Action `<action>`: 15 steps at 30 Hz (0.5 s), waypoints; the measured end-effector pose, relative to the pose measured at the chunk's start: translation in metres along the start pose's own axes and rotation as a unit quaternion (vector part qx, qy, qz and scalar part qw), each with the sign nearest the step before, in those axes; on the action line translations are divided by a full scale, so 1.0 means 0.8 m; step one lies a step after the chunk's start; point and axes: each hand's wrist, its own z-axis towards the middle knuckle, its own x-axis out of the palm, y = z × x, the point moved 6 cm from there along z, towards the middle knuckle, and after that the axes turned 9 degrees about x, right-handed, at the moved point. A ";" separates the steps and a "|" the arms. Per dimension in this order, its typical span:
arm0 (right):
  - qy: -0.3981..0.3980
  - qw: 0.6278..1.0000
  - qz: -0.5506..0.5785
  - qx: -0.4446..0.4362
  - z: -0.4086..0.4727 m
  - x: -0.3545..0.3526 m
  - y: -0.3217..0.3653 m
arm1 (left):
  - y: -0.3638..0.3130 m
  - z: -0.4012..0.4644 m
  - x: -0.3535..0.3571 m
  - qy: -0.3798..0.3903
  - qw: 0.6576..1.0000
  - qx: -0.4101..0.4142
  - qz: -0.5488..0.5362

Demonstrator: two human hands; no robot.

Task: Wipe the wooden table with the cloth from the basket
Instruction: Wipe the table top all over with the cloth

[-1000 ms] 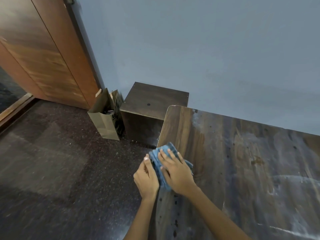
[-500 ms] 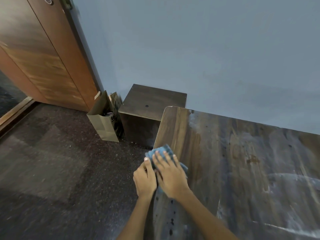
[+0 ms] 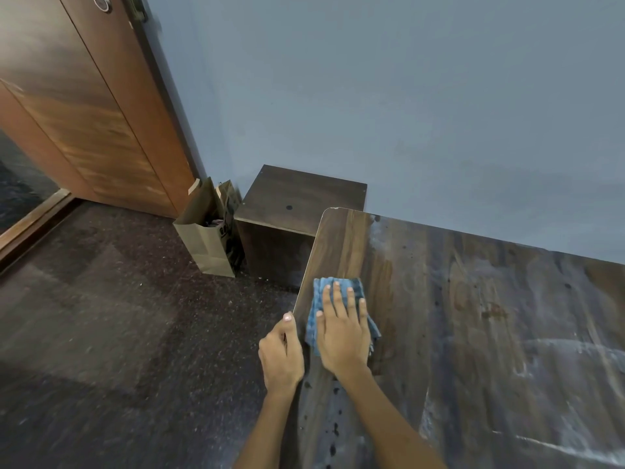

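Observation:
The wooden table (image 3: 473,316) fills the right half of the head view, its dark top streaked with pale dusty smears. A folded blue cloth (image 3: 319,292) lies near the table's left edge. My right hand (image 3: 343,333) presses flat on the cloth with straight, spread fingers. My left hand (image 3: 280,353) sits at the table's left edge beside the cloth, its thumb up along the rim and its fingers curled below the edge, out of sight. No basket is in view.
A low dark wooden box (image 3: 297,218) stands on the floor against the blue wall, just beyond the table's far left corner. A brown paper bag (image 3: 206,238) stands left of it. A wooden door (image 3: 84,106) is at the far left above dark speckled floor.
My right hand has slid the cloth from overhanging the table's left edge to fully on the top, a little to the right. My left hand stays at the edge.

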 end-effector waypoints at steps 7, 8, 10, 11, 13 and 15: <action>0.025 0.977 -0.038 -0.209 -0.071 0.006 -0.011 | 0.005 0.002 -0.002 -0.021 0.999 0.020 -0.022; 0.032 0.976 -0.043 -0.213 -0.080 0.003 -0.023 | 0.005 0.001 -0.002 -0.017 0.999 0.019 -0.023; 0.018 0.980 -0.048 -0.194 -0.077 -0.004 -0.057 | 0.007 0.000 -0.003 -0.016 1.000 0.015 -0.020; 0.002 0.984 -0.049 -0.170 -0.067 -0.009 -0.075 | 0.008 -0.001 -0.003 -0.016 1.000 0.014 -0.020; -0.004 0.995 -0.049 -0.088 -0.033 -0.012 -0.103 | 0.010 -0.002 -0.002 -0.018 1.000 0.008 -0.019; -0.015 0.999 -0.046 -0.011 -0.002 -0.018 -0.105 | 0.011 -0.004 -0.004 -0.020 1.000 0.008 -0.014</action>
